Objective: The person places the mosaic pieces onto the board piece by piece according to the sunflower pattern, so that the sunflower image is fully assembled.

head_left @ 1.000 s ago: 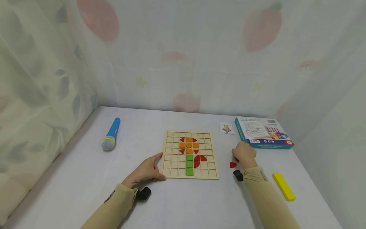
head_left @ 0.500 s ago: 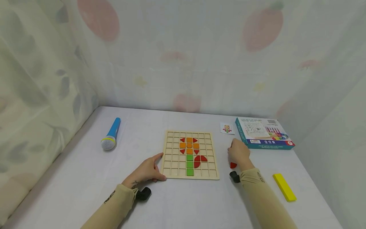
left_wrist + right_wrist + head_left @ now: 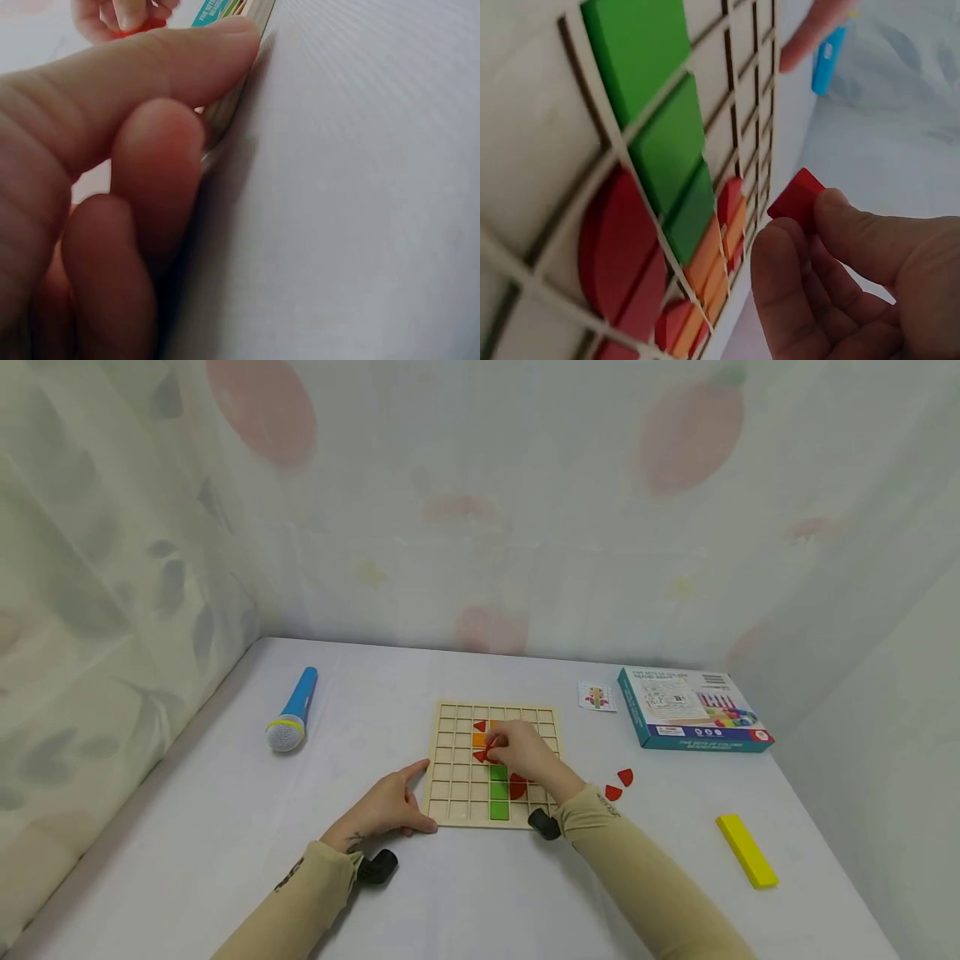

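My left hand (image 3: pixel 386 804) rests against the left edge and near corner of a wooden grid board (image 3: pixel 450 793); its thumb (image 3: pixel 217 60) touches the board's rim in the left wrist view. Over the board, my right hand (image 3: pixel 528 753) pinches a small red wedge-shaped piece (image 3: pixel 799 199) between thumb and fingers, held off the grid. Green squares (image 3: pixel 499 791) run in a column, with orange squares (image 3: pixel 479 740) and red triangles (image 3: pixel 480 726) beyond. Rounded red pieces (image 3: pixel 622 247) sit right of the green column. The right hand covers part of the pattern in the head view.
Two loose red pieces (image 3: pixel 626 777) lie right of the board. Behind them are a small pattern card (image 3: pixel 597 697) and a game box (image 3: pixel 693 710). A yellow block (image 3: pixel 747 852) lies at the right, a blue toy microphone (image 3: pixel 292 714) at the left.
My right hand took up a red piece from the right of the board and moved left over the grid with it. The left hand stays at the board's edge.
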Available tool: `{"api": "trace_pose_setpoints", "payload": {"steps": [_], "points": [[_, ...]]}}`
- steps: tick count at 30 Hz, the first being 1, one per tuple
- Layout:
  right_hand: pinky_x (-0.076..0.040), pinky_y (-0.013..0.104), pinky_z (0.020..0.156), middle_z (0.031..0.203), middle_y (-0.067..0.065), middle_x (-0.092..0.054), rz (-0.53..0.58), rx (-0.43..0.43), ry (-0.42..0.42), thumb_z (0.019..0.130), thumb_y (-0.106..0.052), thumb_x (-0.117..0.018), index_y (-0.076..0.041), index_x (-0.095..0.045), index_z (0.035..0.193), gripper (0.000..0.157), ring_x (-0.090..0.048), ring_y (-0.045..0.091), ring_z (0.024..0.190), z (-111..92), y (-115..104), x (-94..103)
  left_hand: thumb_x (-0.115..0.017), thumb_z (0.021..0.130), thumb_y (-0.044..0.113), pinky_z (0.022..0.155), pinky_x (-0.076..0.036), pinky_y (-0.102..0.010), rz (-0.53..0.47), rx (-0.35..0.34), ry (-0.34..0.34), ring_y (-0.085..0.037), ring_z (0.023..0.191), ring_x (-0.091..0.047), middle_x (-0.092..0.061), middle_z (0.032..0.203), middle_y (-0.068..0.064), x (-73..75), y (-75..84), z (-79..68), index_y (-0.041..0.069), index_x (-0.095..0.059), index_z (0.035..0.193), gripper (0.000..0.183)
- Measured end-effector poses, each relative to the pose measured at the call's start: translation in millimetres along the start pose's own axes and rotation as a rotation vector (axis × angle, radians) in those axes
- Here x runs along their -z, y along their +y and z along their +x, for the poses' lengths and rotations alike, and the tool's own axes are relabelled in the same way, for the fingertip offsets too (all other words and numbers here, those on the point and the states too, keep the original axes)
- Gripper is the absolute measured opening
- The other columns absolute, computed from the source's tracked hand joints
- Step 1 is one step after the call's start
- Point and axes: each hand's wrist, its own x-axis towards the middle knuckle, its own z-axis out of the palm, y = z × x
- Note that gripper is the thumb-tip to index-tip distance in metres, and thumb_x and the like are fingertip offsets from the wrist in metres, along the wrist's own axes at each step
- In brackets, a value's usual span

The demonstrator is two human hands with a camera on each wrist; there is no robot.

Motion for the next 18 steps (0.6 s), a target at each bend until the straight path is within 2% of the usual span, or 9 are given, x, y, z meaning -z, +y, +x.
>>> {"api": "trace_pose_setpoints", "payload": {"steps": [3,11,16,18], "points": [[-0.044,0.026,0.065,0.084,0.002,-0.062,-0.049,0.024,-0.048,0.084,-0.005,-0.065,-0.008,-0.069,0.094,0.011,-0.052,0.014,0.074,2,-5,-10.4,-0.086,0.061,0.019,0.044,-0.038,-0.026,0.003,-0.012,-0.004,-0.012,0.041,-0.049,-0.06,0.056,-0.006,0.1,0.1,-0.4,0.011,-0.019,0.148,0.11],[-0.044,0.028,0.069,0.086,0.002,-0.062,-0.169,0.062,-0.09,0.082,-0.005,-0.067,-0.006,-0.069,0.095,0.013,-0.053,0.014,0.076,7,-5,-23.3,-0.086,0.061,0.019,0.043,-0.037,-0.026,-0.005,-0.027,-0.011,-0.012,0.041,-0.049,-0.059,0.055,-0.006,-0.3,-0.3,-0.1,0.011,-0.018,0.148,0.111],[-0.044,0.027,0.067,0.082,0.0,-0.062,-0.195,0.036,-0.098,0.082,-0.007,-0.068,-0.009,-0.068,0.084,0.003,-0.052,0.013,0.073,10,-5,-28.4,-0.086,0.061,0.018,0.043,-0.038,-0.026,-0.009,-0.029,-0.015,-0.012,0.041,-0.049,-0.059,0.055,-0.006,0.0,-1.1,0.2,0.01,-0.018,0.149,0.111],[-0.044,0.027,0.064,0.078,-0.001,-0.062,-0.228,0.035,-0.099,0.082,-0.007,-0.067,-0.011,-0.067,0.078,0.005,-0.052,0.012,0.069,11,-6,-29.9,-0.086,0.062,0.018,0.043,-0.038,-0.026,-0.012,-0.031,-0.018,-0.012,0.041,-0.049,-0.059,0.055,-0.006,0.0,-1.3,0.2,0.01,-0.018,0.149,0.111]]}}
